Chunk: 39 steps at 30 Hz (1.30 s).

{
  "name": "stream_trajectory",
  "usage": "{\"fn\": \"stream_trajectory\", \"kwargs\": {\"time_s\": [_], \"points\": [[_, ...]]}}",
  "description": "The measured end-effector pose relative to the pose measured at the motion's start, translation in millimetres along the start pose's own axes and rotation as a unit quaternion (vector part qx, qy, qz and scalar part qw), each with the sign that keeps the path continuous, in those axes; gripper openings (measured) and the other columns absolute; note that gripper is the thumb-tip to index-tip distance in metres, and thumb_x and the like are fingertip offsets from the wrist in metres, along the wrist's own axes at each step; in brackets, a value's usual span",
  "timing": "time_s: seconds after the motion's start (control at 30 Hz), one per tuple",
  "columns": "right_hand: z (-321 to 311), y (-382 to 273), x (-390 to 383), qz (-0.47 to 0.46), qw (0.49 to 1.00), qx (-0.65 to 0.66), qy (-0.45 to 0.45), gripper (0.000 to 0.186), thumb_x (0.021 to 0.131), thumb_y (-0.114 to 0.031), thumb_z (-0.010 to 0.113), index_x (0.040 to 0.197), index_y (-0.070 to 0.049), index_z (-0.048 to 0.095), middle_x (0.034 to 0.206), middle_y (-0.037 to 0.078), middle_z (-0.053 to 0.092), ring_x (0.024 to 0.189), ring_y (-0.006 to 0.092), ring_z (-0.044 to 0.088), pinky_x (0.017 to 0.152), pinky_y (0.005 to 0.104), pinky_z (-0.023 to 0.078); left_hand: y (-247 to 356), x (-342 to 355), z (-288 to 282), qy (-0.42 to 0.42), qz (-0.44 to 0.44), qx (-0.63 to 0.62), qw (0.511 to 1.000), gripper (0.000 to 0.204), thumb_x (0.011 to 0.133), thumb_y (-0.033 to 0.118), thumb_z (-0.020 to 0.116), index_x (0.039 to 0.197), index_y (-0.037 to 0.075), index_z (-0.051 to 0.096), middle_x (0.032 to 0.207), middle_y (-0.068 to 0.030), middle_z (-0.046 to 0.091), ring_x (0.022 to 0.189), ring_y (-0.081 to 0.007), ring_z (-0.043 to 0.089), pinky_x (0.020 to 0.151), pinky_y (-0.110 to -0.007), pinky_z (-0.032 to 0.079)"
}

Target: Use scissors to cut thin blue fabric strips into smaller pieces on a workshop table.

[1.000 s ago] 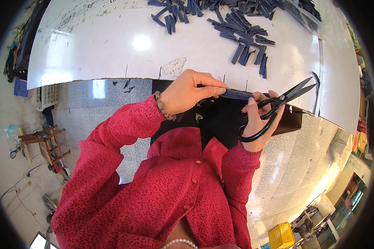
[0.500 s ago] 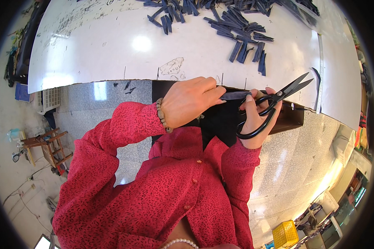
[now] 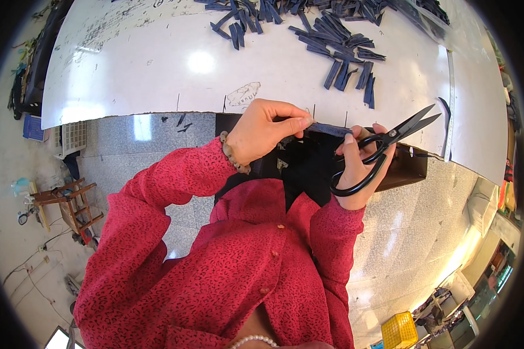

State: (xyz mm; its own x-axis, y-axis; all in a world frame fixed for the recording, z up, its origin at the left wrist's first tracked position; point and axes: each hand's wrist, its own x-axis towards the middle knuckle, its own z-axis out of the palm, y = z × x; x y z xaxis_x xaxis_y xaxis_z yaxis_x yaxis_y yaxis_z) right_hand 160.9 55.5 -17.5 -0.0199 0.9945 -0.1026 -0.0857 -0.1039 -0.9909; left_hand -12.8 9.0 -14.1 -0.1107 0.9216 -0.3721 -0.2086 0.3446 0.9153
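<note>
A short dark-blue fabric strip [image 3: 330,129] is stretched between my two hands at the table's near edge. My left hand [image 3: 266,131] is closed in a pinch at the strip's left end, thumb against forefinger. At the other end, the thumb and fingers of my right hand [image 3: 361,166] grip the strip. Black-handled scissors [image 3: 392,134] hang on that same hand, a loop around its fingers, blades parted and pointing up and right over the table edge. Farther back on the white table [image 3: 128,75] lies a loose pile of similar dark-blue strips [image 3: 337,43].
A clear plastic bag [image 3: 422,20] lies at the table's far right, near a pale measuring tape [image 3: 449,104] and a thin dark strip [image 3: 445,110]. Under the table edge is an open brown compartment [image 3: 404,171]. A wooden stool [image 3: 70,203] stands on the floor at left.
My left hand has turned and lifted slightly, its thumb and forefinger now pinched at the strip's end. The right hand with the scissors has stayed nearly still.
</note>
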Motion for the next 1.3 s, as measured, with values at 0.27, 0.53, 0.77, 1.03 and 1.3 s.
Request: {"fn": "stream_trajectory", "kwargs": {"time_s": [0.27,0.53,0.77,1.03,1.3], "points": [[1.0,1.6,-1.9,0.000,1.000,-0.027,0.006,0.045,0.078,0.008,0.063,0.117,-0.003,0.041,0.092,0.009,0.061,0.077,0.0098,0.057,0.070,0.0211,0.046,16.7,3.6,-6.3,-0.048,-0.039,0.087,0.994,0.015,0.088,0.008,0.063,0.096,-0.004,0.066,0.077,-0.0051,0.068,0.070,-0.0092,0.062,0.066,-0.023,0.049],[6.3,4.8,-0.1,-0.004,0.995,-0.100,0.012,0.045,0.080,0.008,0.061,0.118,-0.001,0.038,0.089,0.006,0.058,0.074,0.0091,0.053,0.072,0.0222,0.045,6.7,17.6,-6.3,-0.001,0.113,0.316,0.942,0.018,0.082,0.018,0.064,0.090,0.002,0.065,0.078,-0.0126,0.068,0.070,-0.0243,0.066,0.066,-0.032,0.050],[13.8,12.4,4.3,-0.094,0.937,-0.331,0.065,0.040,0.082,-0.009,0.064,0.117,-0.002,0.045,0.084,0.011,0.063,0.074,0.0253,0.065,0.070,0.0333,0.049,8.5,20.9,-1.3,-0.009,0.123,0.324,0.938,0.014,0.086,0.011,0.062,0.093,-0.001,0.066,0.074,-0.0060,0.067,0.069,-0.0109,0.063,0.065,-0.025,0.049],[20.5,8.0,4.3,-0.075,0.913,-0.391,0.093,0.037,0.084,-0.011,0.062,0.117,-0.004,0.048,0.088,0.013,0.064,0.074,0.0270,0.066,0.068,0.0355,0.050,13.1,25.3,-2.8,0.001,0.073,0.363,0.929,0.016,0.084,0.013,0.063,0.092,0.000,0.067,0.076,-0.0097,0.069,0.069,-0.0165,0.066,0.064,-0.028,0.050],[18.7,10.6,3.8,-0.096,0.923,-0.360,0.092,0.039,0.081,-0.007,0.066,0.116,-0.002,0.048,0.084,0.010,0.061,0.072,0.0216,0.063,0.067,0.0320,0.049,15.9,25.6,-0.7,-0.001,0.088,0.388,0.917,0.017,0.081,0.016,0.066,0.091,0.001,0.067,0.079,-0.0133,0.068,0.073,-0.0235,0.067,0.067,-0.032,0.050]]}}
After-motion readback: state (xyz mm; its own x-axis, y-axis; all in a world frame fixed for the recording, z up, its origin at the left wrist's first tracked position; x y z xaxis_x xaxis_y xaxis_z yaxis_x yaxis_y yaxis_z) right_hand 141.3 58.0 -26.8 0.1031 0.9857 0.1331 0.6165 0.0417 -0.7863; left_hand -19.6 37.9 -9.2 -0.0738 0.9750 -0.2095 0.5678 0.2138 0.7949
